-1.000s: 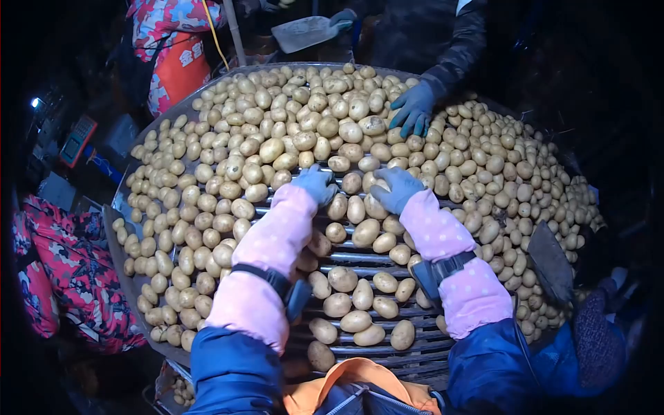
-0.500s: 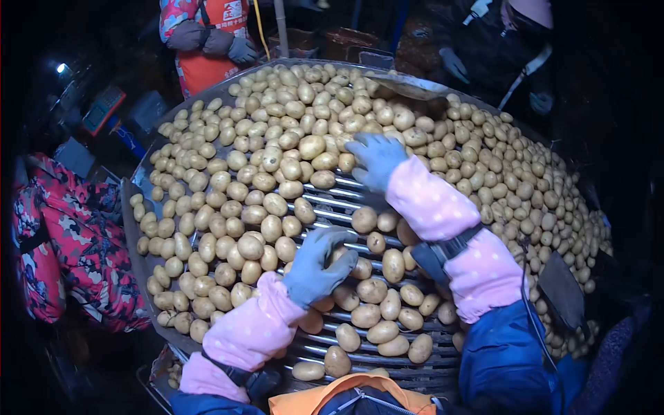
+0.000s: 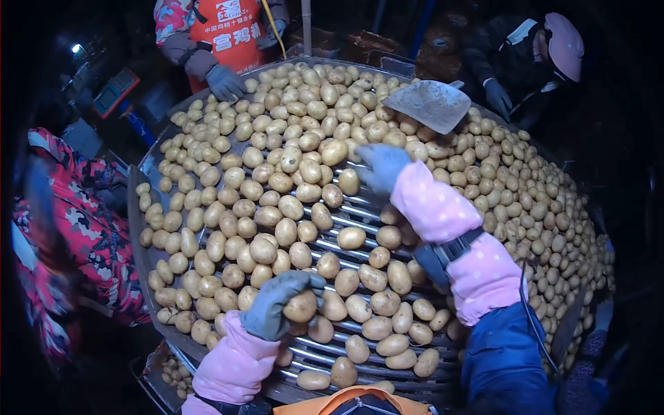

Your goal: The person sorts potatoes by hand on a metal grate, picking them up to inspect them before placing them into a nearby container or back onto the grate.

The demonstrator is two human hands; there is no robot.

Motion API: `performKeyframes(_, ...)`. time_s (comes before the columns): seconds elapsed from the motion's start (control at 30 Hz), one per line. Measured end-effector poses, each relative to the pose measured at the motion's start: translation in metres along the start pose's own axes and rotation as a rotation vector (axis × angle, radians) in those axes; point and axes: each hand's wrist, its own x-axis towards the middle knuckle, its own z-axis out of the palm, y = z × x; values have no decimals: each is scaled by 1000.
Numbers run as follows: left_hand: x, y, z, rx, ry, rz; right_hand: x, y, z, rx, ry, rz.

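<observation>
here, potatoes (image 3: 351,238) between hands (image 3: 267,308) (image 3: 386,168), perhaps against right

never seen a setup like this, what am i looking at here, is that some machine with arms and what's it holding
No robot arms here: those are a person's own two gloved hands, in pink dotted sleeves. The view comes from a camera worn on that person's head, looking forward and down.

In front is a broad surface with metal-looking bars down the middle, heaped with potatoes. A scoop rests on the heap at the far side.

The left hand holds one potato. The right hand reaches farther out over the bars; whether it grips anything is hard to tell.

Other people stand around, one in a red apron with a gloved hand at the heap's far edge.
</observation>
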Motion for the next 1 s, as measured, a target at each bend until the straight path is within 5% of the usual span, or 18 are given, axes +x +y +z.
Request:
performKeyframes(0.2,-3,2,3,-286,46,-154,70,7,44,72,-196,90)
performKeyframes(0.4,-14,-19,-5,-364,3,-212,-86,-30,17,-81,-384,-289)
performKeyframes(0.5,-23,-11,2,-58,7,-222,-153,-39,1,-115,-332,-305)
performKeyframes(0.53,-28,-11,2,6,18,-297,-162,-34,-11,115,-420,-198)
performKeyframes(0.57,-32,-13,2,279,51,-111,-170,-29,-23,343,-506,-87)
performKeyframes(0.63,-40,-22,7,819,118,268,-196,-40,-30,221,-357,-84)
performKeyframes(0.7,-44,-20,15,1349,37,328,-219,-62,0,-12,-225,-205)
performKeyframes(0.77,-44,-28,16,1541,-12,300,-225,-105,34,13,-51,-186)
performKeyframes(0.83,-36,-29,3,1483,1,183,-204,-129,53,107,-98,-269)
performKeyframes(0.9,-31,-30,-13,1545,122,203,-172,-158,53,-55,-61,-390)
performKeyframes(1.0,-24,-28,-50,1583,263,161,-132,-197,72,-11,-29,-308)
